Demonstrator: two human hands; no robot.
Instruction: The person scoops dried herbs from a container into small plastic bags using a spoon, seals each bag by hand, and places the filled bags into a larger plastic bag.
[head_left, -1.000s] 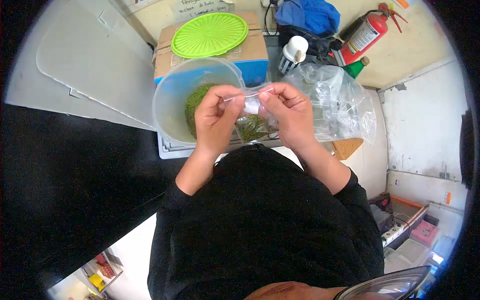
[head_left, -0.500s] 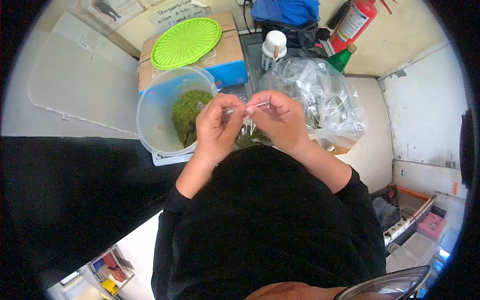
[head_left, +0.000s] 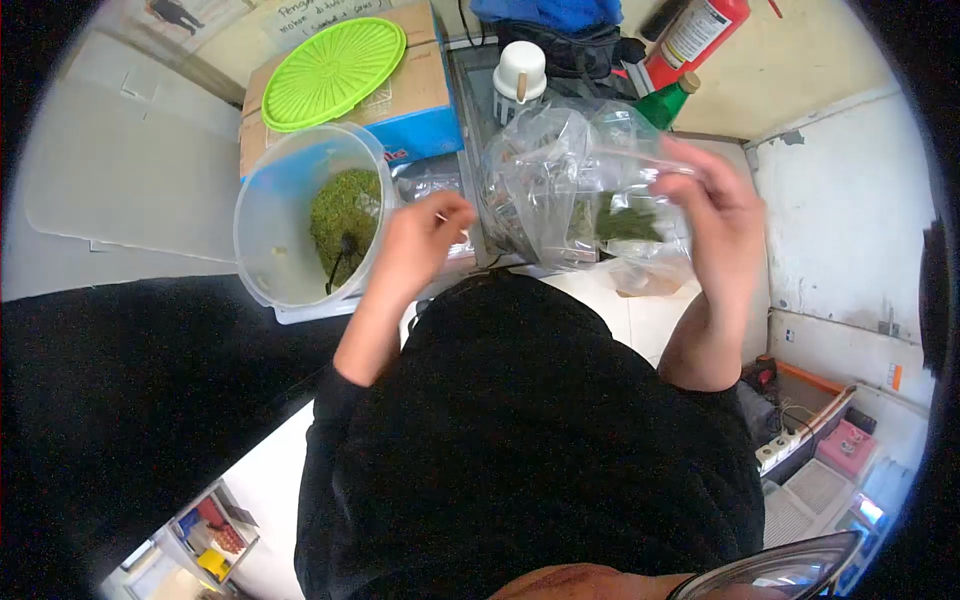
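Observation:
My right hand (head_left: 718, 215), blurred by motion, pinches the top of a small clear plastic bag with green flakes (head_left: 630, 222). This small bag hangs in front of a large clear plastic bag (head_left: 550, 190), and their films overlap. My left hand (head_left: 418, 245) is beside the tub, its fingers curled in toward the thumb. Whether anything is between those fingertips I cannot make out. Left of that hand stands a translucent plastic tub (head_left: 262, 215), tilted toward me in view, with green flakes (head_left: 340, 215) inside. A dark-handled utensil (head_left: 346, 250) rests in the flakes.
Behind the tub, a green ribbed lid (head_left: 335, 75) lies on a cardboard box (head_left: 425, 60). A white-topped container (head_left: 520, 75), a blue and black bag (head_left: 560, 40), a green bottle (head_left: 668, 102) and a red fire extinguisher (head_left: 695, 40) stand at the back. Flat plastic packets (head_left: 430, 182) lie by the tub.
My hands were together, pinching the small bag's top. Now they are apart: the right has carried the bag to the right, and the left has let go of it and shifted slightly left.

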